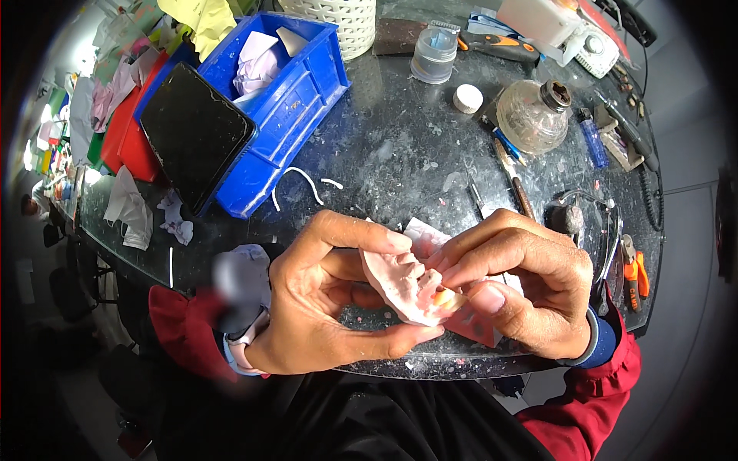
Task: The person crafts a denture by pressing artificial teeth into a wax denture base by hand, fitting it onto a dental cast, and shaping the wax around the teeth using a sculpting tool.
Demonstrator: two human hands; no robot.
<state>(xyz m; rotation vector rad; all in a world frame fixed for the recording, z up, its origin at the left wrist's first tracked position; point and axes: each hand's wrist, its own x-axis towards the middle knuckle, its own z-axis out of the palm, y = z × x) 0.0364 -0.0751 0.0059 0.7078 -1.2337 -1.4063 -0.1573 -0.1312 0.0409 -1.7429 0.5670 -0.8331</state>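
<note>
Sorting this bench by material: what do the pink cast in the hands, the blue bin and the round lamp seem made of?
Pink cast: likely plaster, matte and chalky, in both hands.
Blue bin: moulded plastic, slightly glossy.
Round lamp: clear glass, see-through with highlights.

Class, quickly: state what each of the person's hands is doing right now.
Left hand: closed on the pink dental cast, thumb and fingers gripping it.
Right hand: closed, fingertips pinching the cast's tooth end.
</note>
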